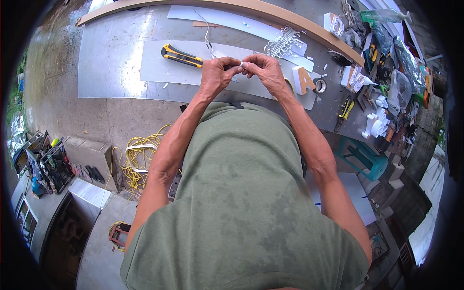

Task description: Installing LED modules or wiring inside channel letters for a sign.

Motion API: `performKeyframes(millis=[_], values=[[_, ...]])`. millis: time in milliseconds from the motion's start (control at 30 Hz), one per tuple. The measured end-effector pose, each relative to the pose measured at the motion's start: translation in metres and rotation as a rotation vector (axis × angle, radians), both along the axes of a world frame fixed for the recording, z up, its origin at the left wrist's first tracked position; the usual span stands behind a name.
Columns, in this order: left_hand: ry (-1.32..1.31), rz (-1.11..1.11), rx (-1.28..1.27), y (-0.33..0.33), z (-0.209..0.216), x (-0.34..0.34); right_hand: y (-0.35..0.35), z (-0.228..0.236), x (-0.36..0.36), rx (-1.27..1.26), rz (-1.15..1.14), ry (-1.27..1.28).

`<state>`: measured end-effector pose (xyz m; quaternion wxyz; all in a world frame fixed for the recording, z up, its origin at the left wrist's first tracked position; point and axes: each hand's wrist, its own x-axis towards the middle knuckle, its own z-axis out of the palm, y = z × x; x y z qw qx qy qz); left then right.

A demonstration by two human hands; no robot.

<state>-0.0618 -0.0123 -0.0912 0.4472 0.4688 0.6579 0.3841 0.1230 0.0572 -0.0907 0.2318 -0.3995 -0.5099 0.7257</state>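
Over the metal-topped table, my left hand [217,73] and my right hand [265,71] meet with fingertips pinched together. Between them is a small white piece [241,64], too small to name, gripped from both sides. Just left of my left hand lies a yellow and black utility knife [181,55] on a pale sheet [157,63]. A thin white wire [207,31] runs down the table toward my left hand. Beyond my right hand sits a bundle of white looped wire [282,44]. A white block letter with a tan face [303,80] stands right of my right wrist.
A roll of tape [320,85] is beside the letter. Yellow-handled pliers [346,108] lie near the table's right edge, by white plastic parts [376,123] and bags. A long brown bar [290,15] spans the far side. A teal stool [363,158] and yellow cord [137,162] are below.
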Motion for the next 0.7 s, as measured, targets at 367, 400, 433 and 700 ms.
performKeyframes(millis=[367, 400, 433, 700], values=[[0.093, -0.124, -0.025, 0.005, 0.006, -0.004, -0.004, -0.011, 0.002, 0.083, -0.005, -0.046], [0.093, -0.123, -0.025, 0.004, 0.004, -0.005, -0.005, -0.011, 0.002, 0.083, -0.004, -0.045], [0.089, -0.131, -0.024, 0.003, 0.003, -0.006, -0.007, -0.012, 0.002, 0.108, 0.006, -0.072], [0.082, -0.097, 0.036, 0.0, -0.002, -0.002, -0.011, -0.01, 0.0, 0.121, -0.013, -0.106]])
